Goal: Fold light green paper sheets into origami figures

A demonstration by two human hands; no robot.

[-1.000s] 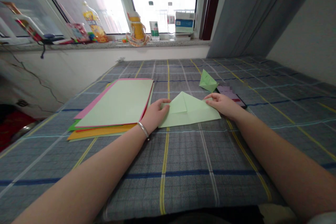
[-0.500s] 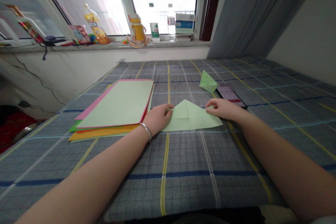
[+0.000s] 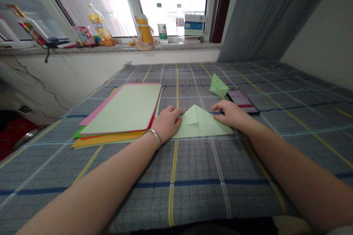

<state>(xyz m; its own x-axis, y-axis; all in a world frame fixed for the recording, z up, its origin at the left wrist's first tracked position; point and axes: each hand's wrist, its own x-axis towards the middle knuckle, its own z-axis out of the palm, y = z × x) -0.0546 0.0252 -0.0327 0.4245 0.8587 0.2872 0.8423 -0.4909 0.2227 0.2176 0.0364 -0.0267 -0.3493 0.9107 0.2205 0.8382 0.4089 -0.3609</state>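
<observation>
A pale green sheet of paper (image 3: 205, 126), folded to a peak at its far side with a flap on its front, lies on the plaid cloth (image 3: 193, 176). My left hand (image 3: 167, 123) grips its left slanted edge between thumb and fingers. On the opposite slope, my right hand (image 3: 228, 114) has thumb and forefinger at the paper's right edge. Beyond the right hand stands a folded green paper piece (image 3: 218, 86), beside a phone (image 3: 244, 102) lying with its screen lit.
A stack of coloured paper (image 3: 121, 110) lies left of my left hand, pale green on top. Along the windowsill (image 3: 116, 46) stand a juice bottle (image 3: 99, 25), a yellow drinking bottle (image 3: 145, 31), clear bottles and a box (image 3: 193, 25). A grey curtain (image 3: 256, 14) hangs at right.
The folded paper has come slightly nearer to me and lies flatter. My right hand has shifted a little left along its edge, and the left hand has moved slightly right.
</observation>
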